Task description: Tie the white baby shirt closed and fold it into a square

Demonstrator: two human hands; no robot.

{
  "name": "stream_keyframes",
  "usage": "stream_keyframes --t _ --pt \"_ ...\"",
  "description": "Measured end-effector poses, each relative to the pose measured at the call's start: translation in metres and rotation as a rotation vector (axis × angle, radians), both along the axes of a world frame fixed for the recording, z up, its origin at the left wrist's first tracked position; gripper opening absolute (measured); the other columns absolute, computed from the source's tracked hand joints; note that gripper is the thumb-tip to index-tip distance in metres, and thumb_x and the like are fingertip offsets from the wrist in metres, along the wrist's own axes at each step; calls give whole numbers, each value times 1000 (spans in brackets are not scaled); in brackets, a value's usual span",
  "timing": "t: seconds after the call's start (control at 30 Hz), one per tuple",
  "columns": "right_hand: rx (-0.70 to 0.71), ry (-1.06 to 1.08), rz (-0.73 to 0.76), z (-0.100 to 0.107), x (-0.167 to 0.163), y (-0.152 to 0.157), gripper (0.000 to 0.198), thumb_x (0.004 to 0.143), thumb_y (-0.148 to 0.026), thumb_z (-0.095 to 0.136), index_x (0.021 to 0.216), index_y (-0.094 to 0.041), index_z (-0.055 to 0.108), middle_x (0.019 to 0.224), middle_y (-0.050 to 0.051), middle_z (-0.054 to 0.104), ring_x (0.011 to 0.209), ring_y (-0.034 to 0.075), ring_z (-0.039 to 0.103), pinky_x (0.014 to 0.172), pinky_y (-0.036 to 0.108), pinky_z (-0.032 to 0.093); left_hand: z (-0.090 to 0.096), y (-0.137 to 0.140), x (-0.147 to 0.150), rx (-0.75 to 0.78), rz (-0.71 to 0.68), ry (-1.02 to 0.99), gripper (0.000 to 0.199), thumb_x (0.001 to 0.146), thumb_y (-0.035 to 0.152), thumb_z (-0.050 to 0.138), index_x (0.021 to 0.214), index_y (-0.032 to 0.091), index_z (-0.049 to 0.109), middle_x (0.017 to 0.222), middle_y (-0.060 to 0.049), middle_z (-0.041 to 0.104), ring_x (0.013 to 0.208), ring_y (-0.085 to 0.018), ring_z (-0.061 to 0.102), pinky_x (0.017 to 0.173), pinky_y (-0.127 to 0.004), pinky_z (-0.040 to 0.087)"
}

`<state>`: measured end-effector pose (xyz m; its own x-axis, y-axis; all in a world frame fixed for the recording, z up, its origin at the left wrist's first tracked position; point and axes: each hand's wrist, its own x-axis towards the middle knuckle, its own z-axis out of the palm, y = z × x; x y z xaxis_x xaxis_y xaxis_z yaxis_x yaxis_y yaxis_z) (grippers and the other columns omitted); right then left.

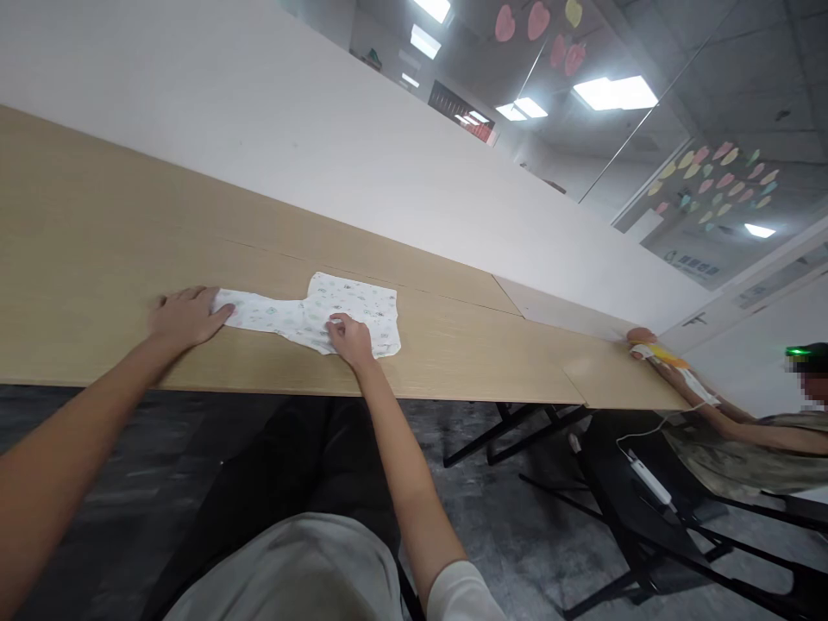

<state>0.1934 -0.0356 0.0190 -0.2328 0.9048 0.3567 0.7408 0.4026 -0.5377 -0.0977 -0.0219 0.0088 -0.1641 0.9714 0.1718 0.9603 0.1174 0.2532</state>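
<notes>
On the table (pixel 466 358), patterned cloth (pixel 362 300) is lying, seemingly mostly flattened, some creases remaining. Left hand (pixel 185 317) is resting spread at its narrow end; right hand (pixel 353 339) is resting curled, pinching uncertain.

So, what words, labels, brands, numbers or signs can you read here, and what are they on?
None can be read.
Sign on the glass at right: characters beside a green logo, too blurred to read.
Notes on the glass: too blurred to tell any writing.
Cloth: small printed motifs, too small to tell any words.
</notes>
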Motion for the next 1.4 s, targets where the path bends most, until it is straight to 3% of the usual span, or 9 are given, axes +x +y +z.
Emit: stream_keyframes --t 0.13,0.27,0.37,0.63,0.73,0.87,1.07,1.23,1.4 --pt "82 9 -47 2 4 0 17 95 -24 55 103 -20 70 97 6 75 93 18 70 86 26 48 -4 4 -3 -2 22 -20 78 86 52 25 140 -2 43 145 -27 46 134 -38 41 109 -54 27" --pt "218 121 -370 4 24 4 26 95 -18 46 106 -15 70 103 11 74 100 22 68 94 32 46 -15 10 -10 73 -12 -121 88 81 64 22 142 5 44 144 -25 48 138 -41 36 107 -58 24" --pt "219 152 -520 3 52 -1 30 92 -13 44 107 -12 70 104 14 73 99 24 68 93 34 47 -16 10 -11 93 -27 -148 89 79 67 22 142 8 45 145 -24 48 140 -42 34 105 -60 23" --pt "108 -253 -363 -5 116 -39 28 84 -5 49 90 -14 75 90 12 75 87 22 67 87 31 42 6 -3 5 -9 129 -73 81 83 55 32 134 -7 47 143 -31 46 132 -43 41 108 -53 29" --pt "135 -339 -356 -7 118 -42 31 84 -3 47 96 -14 73 92 12 74 89 22 66 84 31 41 8 -5 6 5 206 -111 83 80 57 39 131 -8 50 138 -34 48 130 -44 43 106 -52 33" --pt "210 -387 -256 -10 114 -40 36 83 0 46 101 -16 72 106 12 72 100 22 63 89 31 41 7 -5 4 7 185 -108 83 79 57 39 129 -7 51 136 -34 50 128 -43 44 104 -52 35" --pt "125 -405 -216 -13 114 -41 36 79 2 49 93 -17 76 103 11 74 96 21 66 87 29 44 10 -12 2 14 93 -106 67 86 48 36 132 2 53 138 -26 53 127 -40 48 104 -52 36" --pt "117 -368 -227 -14 114 -41 36 81 1 48 97 -16 76 103 11 74 97 22 67 89 30 45 19 -18 7 128 46 -418 57 81 37 48 128 6 54 130 -20 60 117 -29 57 100 -41 43" --pt "109 -336 -226 -13 113 -41 35 84 0 48 103 -13 75 103 12 74 97 22 67 90 29 46 50 -5 38 382 70 -772 67 78 32 58 138 7 43 128 -19 59 105 -20 59 88 -34 48"
